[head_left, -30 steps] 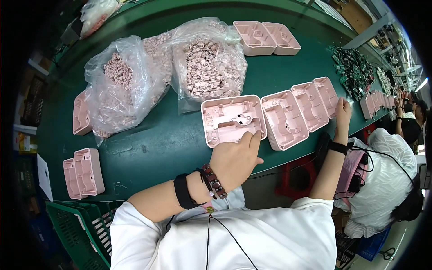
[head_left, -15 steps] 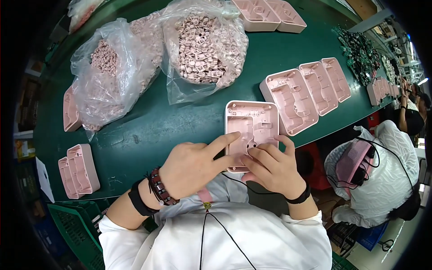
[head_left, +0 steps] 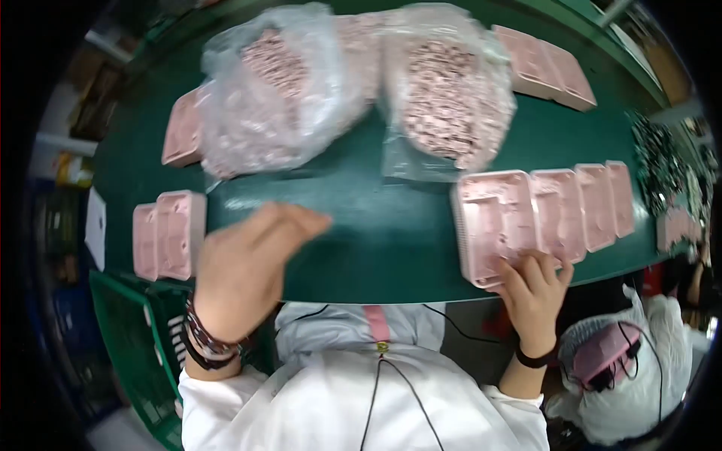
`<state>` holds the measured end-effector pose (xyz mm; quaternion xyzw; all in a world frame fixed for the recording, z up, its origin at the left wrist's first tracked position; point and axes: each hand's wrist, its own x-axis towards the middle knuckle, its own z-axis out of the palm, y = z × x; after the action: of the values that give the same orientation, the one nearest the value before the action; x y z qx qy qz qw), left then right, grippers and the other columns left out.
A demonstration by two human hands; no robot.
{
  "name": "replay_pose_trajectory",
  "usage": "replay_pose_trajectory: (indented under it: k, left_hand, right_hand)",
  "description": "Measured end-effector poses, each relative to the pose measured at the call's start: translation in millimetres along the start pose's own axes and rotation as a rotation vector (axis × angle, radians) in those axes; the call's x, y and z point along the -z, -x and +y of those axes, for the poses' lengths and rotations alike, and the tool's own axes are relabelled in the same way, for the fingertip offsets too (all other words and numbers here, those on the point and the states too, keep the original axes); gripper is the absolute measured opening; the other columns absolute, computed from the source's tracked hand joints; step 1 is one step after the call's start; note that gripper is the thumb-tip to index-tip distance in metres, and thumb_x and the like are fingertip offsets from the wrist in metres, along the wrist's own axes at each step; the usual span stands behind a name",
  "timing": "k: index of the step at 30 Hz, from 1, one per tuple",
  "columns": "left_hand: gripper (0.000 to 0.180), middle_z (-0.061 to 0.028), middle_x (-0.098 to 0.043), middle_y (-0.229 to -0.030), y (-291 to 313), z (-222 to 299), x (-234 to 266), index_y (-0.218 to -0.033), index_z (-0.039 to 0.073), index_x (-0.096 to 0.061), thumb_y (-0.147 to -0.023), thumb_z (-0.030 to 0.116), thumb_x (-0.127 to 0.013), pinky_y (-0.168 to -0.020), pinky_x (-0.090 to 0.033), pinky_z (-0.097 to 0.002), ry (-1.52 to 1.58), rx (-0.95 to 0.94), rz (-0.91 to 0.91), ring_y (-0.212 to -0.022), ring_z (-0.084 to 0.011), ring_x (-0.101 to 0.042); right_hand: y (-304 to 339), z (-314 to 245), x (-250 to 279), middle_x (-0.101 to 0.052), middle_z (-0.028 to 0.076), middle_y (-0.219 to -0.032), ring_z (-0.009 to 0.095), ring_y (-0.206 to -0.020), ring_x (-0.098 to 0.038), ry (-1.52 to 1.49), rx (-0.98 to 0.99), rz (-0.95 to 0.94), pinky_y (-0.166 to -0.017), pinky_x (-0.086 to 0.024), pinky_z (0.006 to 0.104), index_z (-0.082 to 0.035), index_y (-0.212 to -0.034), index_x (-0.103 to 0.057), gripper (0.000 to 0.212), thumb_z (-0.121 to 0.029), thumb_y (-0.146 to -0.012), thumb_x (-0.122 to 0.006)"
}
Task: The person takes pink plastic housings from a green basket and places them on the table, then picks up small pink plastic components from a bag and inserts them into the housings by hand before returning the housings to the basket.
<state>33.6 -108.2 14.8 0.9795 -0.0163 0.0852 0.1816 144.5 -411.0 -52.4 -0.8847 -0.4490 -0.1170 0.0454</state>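
Observation:
My right hand [head_left: 535, 289] grips the near edge of a pink plastic housing [head_left: 470, 233], an open rectangular shell with moulded walls and posts inside. This housing stands at the left end of a row of similar pink housings [head_left: 598, 207] on the right of the table. My left hand [head_left: 252, 259] hangs over the table's near left part, smeared by motion. Its fingers point to the right, and no thing shows in them. Just left of it stands a pair of pink housings [head_left: 180, 233].
Clear plastic bags of small pink parts [head_left: 282, 105] [head_left: 444, 98] sit at the back of the green table [head_left: 361, 248]. More housings [head_left: 541, 64] lie at the back right, near dark wired parts [head_left: 654, 161]. A green crate [head_left: 124, 331] stands lower left; a person [head_left: 632, 368] is at right.
The housing that was before me under both hands has moved right to the row, with my right hand on it. My left hand has come off it and swung left. The view has shifted.

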Motion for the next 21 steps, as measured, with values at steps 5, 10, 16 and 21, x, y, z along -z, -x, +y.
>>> replay_pose_trajectory:
  k: [5, 10, 16, 21]
  left_hand:
    - [0.023, -0.0142, -0.061, -0.092, 83, -132, 75, -0.103, 0.006, -0.058, -0.082, 0.008, -0.048, -0.072, -0.047, -0.0364, -0.441, 0.615, 0.203, -0.086, -0.0333, -0.058]
    - [0.039, -0.0176, -0.06, -0.101, 159, -219, 96, -0.109, 0.003, -0.056, -0.082, 0.031, -0.054, -0.078, -0.047, -0.0384, -0.548, 1.128, -0.092, -0.093, -0.0326, -0.057]
    - [0.046, -0.0187, -0.06, -0.098, 128, -195, 91, -0.108, 0.002, -0.058, -0.078, 0.038, -0.059, -0.076, -0.047, -0.0365, -0.542, 1.076, -0.481, -0.087, -0.032, -0.059]
    - [0.048, -0.0181, -0.061, -0.093, 116, -157, 67, -0.11, 0.004, -0.057, -0.077, 0.039, -0.06, -0.072, -0.047, -0.0377, -0.526, 0.845, -0.447, -0.084, -0.0321, -0.059]
  right_hand:
    - [17, 8, -10, -0.053, 0.012, -0.096, 0.031, -0.096, -0.049, -0.023, 0.003, 0.022, -0.092, -0.027, 0.0502, -0.005, -0.103, -0.054, 0.041, -0.037, -0.077, -0.056]
    - [13, -12, 6, -0.052, 0.01, -0.089, 0.03, -0.09, -0.049, -0.183, -0.037, 0.387, -0.083, -0.033, 0.0466, -0.005, -0.095, -0.054, 0.037, -0.04, -0.082, -0.053]
    - [-6, -79, -1, -0.053, 0.005, -0.076, 0.024, -0.079, -0.053, -0.646, 0.066, 0.31, -0.072, -0.037, 0.0392, -0.009, -0.08, -0.059, 0.021, -0.029, -0.076, -0.059]
    - [-58, -144, -31, -0.054, 0.005, -0.095, 0.021, -0.09, -0.052, -0.65, 0.504, 0.24, -0.08, -0.039, 0.0354, -0.015, -0.099, -0.058, 0.031, -0.024, -0.07, -0.063]
